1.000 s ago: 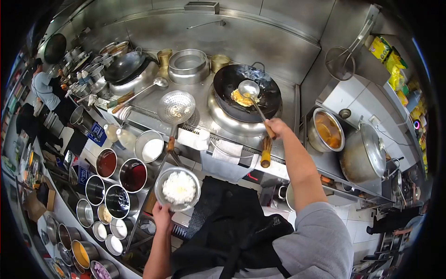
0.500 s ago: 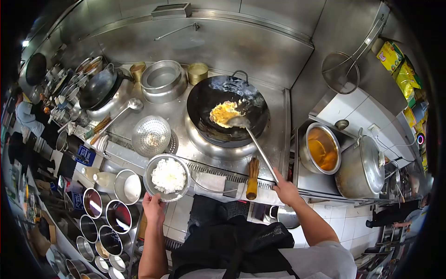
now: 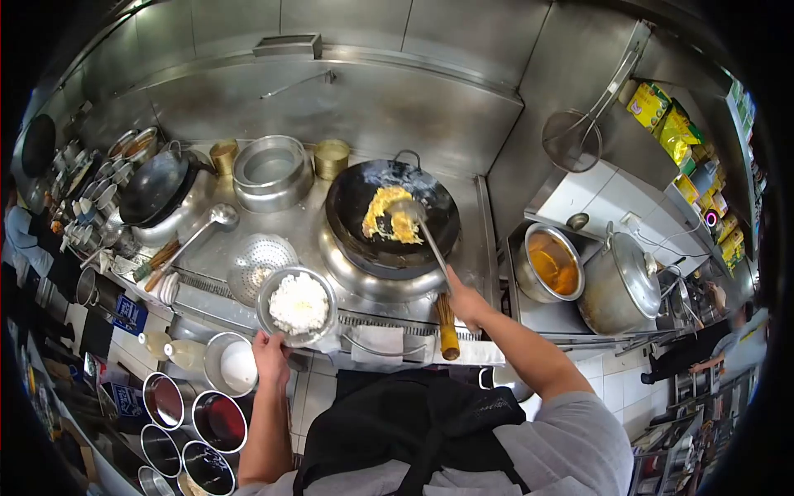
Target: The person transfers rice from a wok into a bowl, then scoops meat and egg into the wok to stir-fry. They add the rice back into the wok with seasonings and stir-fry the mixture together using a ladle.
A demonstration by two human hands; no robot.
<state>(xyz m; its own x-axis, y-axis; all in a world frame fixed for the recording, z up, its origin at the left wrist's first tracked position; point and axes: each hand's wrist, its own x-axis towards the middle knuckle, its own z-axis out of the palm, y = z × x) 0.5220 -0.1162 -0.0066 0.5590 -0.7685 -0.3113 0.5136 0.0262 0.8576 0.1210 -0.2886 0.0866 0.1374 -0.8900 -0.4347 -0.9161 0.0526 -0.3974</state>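
Observation:
My left hand (image 3: 271, 355) is closed on the rim of a metal bowl (image 3: 329, 324) holding white rice (image 3: 298, 304), just in front of the stove. Closed around the handle of a long ladle (image 3: 433, 241), my right hand (image 3: 466, 299) reaches over the stove's front edge. The ladle's head is down in a black wok (image 3: 438, 202), on top of yellow scrambled egg (image 3: 389, 203). Part of the egg is hidden under the ladle. A perforated strainer (image 3: 261, 256) lies behind the bowl, partly covered by it.
A bamboo brush (image 3: 447, 331) lies at the stove's front edge. To the right stand a pot of orange liquid (image 3: 550, 263) and a large lidded pot (image 3: 620, 285). Sauce containers (image 3: 220, 421) fill the lower left. Another wok (image 3: 157, 186) and a second ladle (image 3: 194, 245) are at left.
The ladle has moved from the egg's right edge onto its middle, and the egg is spread differently. My right hand has moved forward and left. The whole view has shifted slightly.

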